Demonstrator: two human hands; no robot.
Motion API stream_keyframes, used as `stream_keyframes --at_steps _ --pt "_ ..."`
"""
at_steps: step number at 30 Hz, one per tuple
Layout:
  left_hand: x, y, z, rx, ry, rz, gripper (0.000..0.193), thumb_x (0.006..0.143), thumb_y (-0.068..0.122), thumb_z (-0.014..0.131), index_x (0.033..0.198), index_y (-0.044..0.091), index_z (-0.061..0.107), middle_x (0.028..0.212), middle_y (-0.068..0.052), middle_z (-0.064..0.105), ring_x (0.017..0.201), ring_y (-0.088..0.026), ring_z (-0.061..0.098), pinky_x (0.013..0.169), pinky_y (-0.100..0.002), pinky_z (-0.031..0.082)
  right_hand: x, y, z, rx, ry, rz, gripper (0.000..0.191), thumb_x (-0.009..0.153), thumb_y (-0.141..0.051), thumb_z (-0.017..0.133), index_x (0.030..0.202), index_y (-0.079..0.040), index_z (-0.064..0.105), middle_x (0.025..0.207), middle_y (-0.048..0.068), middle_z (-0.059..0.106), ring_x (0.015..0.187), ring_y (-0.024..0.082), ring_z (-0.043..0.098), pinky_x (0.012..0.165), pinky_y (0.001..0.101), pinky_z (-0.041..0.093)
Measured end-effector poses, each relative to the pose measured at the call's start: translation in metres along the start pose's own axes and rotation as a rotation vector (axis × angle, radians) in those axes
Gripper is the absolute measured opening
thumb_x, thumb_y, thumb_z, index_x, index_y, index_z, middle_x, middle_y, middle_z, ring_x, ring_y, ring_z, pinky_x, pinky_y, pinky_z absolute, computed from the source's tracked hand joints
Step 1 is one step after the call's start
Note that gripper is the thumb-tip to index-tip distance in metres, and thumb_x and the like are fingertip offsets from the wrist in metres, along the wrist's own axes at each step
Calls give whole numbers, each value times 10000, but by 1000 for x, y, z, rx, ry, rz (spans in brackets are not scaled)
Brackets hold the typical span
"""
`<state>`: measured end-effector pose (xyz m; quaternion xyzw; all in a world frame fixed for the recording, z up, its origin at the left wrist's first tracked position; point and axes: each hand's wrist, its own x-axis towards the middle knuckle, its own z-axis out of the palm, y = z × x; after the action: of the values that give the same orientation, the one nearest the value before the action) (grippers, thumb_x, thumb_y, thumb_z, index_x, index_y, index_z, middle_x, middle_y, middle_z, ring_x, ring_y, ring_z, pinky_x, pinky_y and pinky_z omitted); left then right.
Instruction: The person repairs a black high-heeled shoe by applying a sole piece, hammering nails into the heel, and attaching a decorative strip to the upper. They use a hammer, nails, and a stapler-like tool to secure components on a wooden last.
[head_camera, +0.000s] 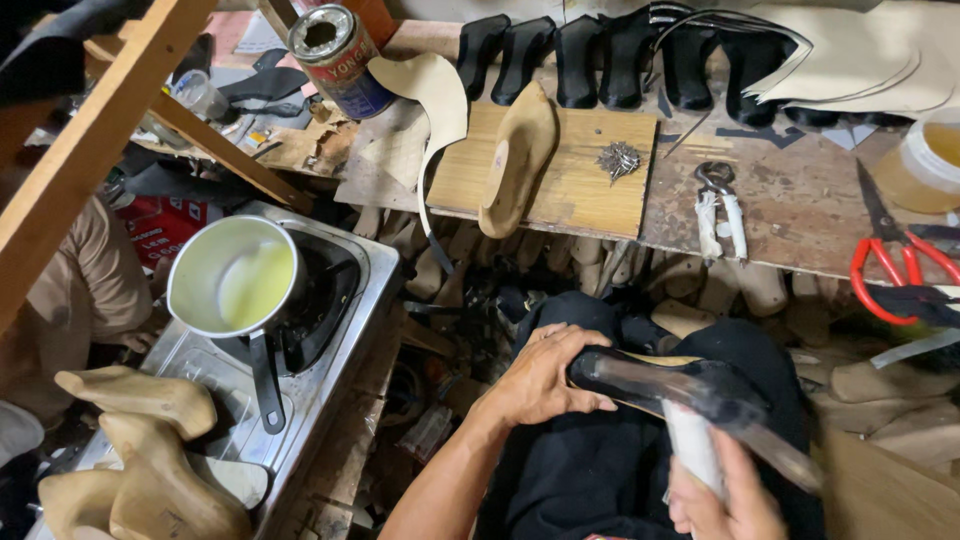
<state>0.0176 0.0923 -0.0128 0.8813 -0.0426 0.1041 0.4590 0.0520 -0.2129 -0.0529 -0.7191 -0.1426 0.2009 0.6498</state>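
Over the lap, left hand (545, 380) clamps the black shoe (680, 385); right hand (720, 495) grips a pale tool (692, 445).

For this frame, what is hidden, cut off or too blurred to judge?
Head view only:
- Right hand: cut off by the bottom edge; its grip on the white-handled tool is only partly seen.
- Tool head: motion-blurred over the black shoe, so its kind is unclear.
- Shoe front: covered by the left hand.
- Scissors: one handle runs off the right edge.
- Pot: pale contents, kind unclear.
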Motion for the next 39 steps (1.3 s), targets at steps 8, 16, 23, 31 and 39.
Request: stream_keyframes --at_steps 8,16,23,31,39 --pt "2 -8 0 -25 -21 8 767 714 432 879 1356 128 590 1252 -120 682 1296 -357 582 1207 -512 301 32 11 -8 -107 -321 -59 546 891 -133 726 1413 -86 571 642 134 636 535 239 619 524 391 550" --pt "0 5 0 -14 10 -13 755 683 421 900 1309 111 613 1157 -121 680 1224 -338 603 1132 -459 371 59 -73 -27 -369 184 -159 688 944 -217 604 1571 -25 395 758 120 649 572 160 599 536 331 515" --pt "4 24 -7 -39 -25 -149 773 672 400 908 1321 100 614 1167 -119 686 1138 -345 618 1002 -431 452 170 -151 -56 -1289 248 -477 610 986 -329 635 1553 -128 532 1119 233 699 874 447 691 737 548 549" --pt "-5 39 -2 -116 141 -154 746 674 303 935 1305 67 614 1153 -129 683 1113 -340 651 957 -409 507 157 -127 -62 -1181 323 -797 460 934 -256 727 1348 -74 640 1238 183 680 1134 371 646 959 468 529" --pt "-30 60 32 -291 426 -270 716 676 240 932 1273 13 608 1165 -147 689 1075 -297 713 947 -378 553 42 -53 -6 645 192 -95 856 902 -100 590 1647 -188 177 1563 157 443 1367 302 515 1006 486 496"
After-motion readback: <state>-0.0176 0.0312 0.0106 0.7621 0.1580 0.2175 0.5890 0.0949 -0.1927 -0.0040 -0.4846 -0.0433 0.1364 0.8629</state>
